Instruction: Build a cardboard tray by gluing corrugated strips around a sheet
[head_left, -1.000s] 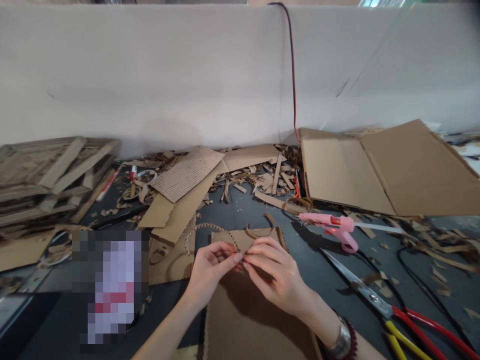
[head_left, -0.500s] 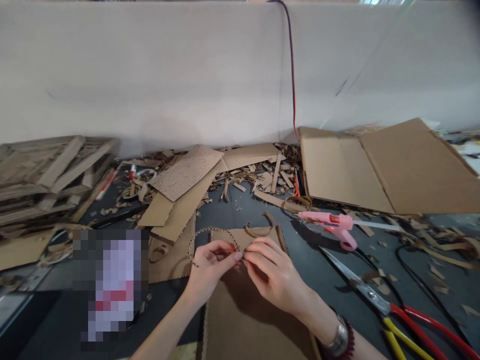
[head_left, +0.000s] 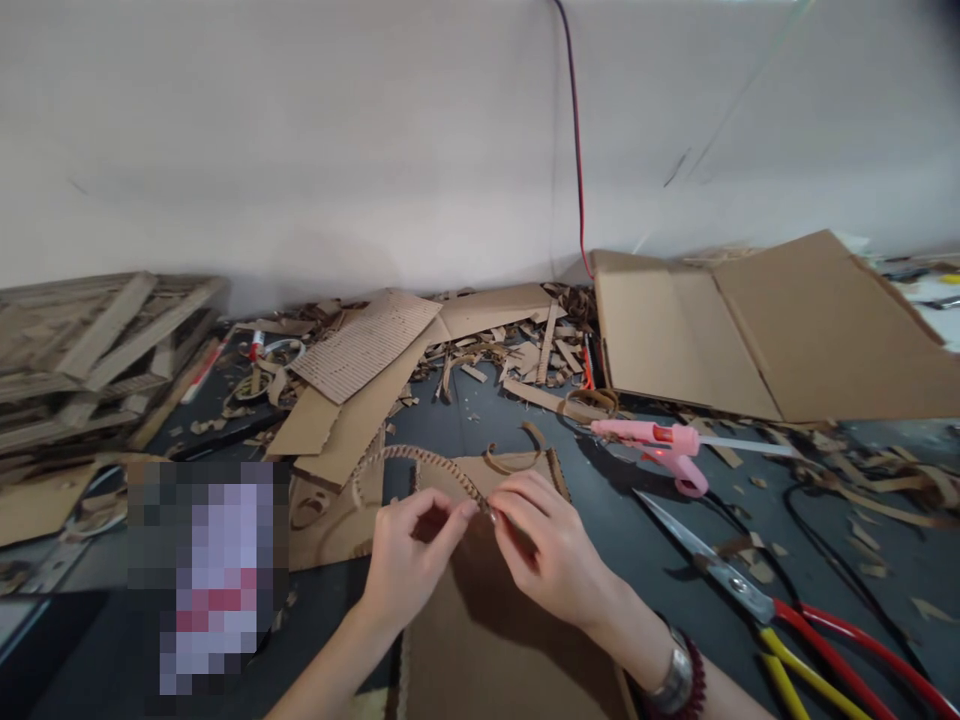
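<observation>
Between left hand (head_left: 409, 565) and right hand (head_left: 551, 565), fingertips pinched onto one curved corrugated strip (head_left: 427, 457), arching away leftward.

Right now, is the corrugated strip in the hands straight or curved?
Curved: the corrugated strip arcs leftward from where the left hand and right hand pinch it.

Compared with a second ago, finds the thin curved strip of brown corrugated cardboard (head_left: 420, 457) drawn into a longer, flatter arc at the centre of the frame, reaching further towards the left. Finds the left hand (head_left: 409, 560) lower and further left, loosened, thumb and forefinger parted rather than pinched together, only the forefinger tip reaching the strip's right end.
</observation>
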